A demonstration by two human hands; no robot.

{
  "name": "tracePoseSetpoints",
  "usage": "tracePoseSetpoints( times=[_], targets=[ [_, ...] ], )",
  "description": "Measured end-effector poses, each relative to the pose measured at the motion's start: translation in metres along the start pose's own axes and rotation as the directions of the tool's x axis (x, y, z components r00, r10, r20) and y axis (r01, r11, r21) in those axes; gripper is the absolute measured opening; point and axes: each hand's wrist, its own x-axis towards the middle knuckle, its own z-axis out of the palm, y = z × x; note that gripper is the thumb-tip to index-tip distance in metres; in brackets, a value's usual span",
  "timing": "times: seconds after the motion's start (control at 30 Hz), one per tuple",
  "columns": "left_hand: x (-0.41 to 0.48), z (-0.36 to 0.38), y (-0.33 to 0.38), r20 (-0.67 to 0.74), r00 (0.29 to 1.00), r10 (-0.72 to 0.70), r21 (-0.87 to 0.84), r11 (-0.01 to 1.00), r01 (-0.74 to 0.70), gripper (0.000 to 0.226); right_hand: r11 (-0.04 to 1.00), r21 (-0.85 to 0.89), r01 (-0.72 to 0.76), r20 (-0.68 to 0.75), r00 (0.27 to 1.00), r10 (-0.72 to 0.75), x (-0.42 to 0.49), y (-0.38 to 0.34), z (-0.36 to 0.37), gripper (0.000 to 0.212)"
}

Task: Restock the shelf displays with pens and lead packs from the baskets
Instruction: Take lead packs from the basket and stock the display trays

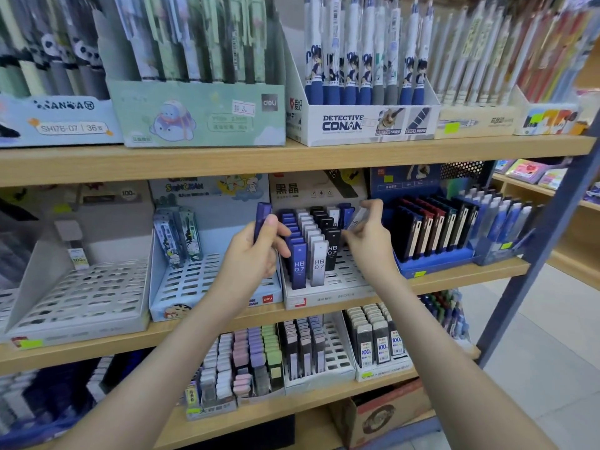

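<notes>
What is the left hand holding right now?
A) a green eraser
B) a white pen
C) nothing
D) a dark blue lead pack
D: the left hand grips a dark blue lead pack upright, just left of the HB 0.7 display tray, while the right hand pinches a pale lead pack.

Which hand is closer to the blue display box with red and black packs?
Right. The right hand, pinching a pale pack, is just left of the blue display box; the left hand is farther left, across the HB 0.7 tray, gripping a dark blue pack.
</notes>
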Motion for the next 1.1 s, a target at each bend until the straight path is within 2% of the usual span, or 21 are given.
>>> tracePoseSetpoints(
  times=[0.23, 0.53, 0.87, 1.1],
  targets=[
    [0.002, -0.003, -0.003, -0.007, 1.000, -0.002, -0.032, 0.999, 0.001, 0.036, 1.000, 0.014, 0.010, 0.026, 1.000, -0.011, 0.003, 0.005, -0.001, 0.043],
    [0.003, -0.005, -0.008, -0.022, 1.000, -0.018, -0.053, 0.998, 0.017, 0.035, 0.993, 0.104, -0.050, -0.031, 0.998, 0.054, 0.012, 0.020, -0.001, 0.039],
    [0.006, -0.001, -0.003, -0.018, 1.000, -0.025, -0.067, 0.997, 0.023, 0.035, 0.999, 0.046, 0.015, -0.015, 1.000, -0.014, 0.009, 0.017, -0.001, 0.037],
    [0.008, 0.008, 0.004, 0.034, 0.999, -0.020, -0.102, 0.994, 0.024, 0.034, 0.994, -0.034, 0.108, 0.055, 0.993, -0.106, 0.008, 0.013, -0.002, 0.038]
  ],
)
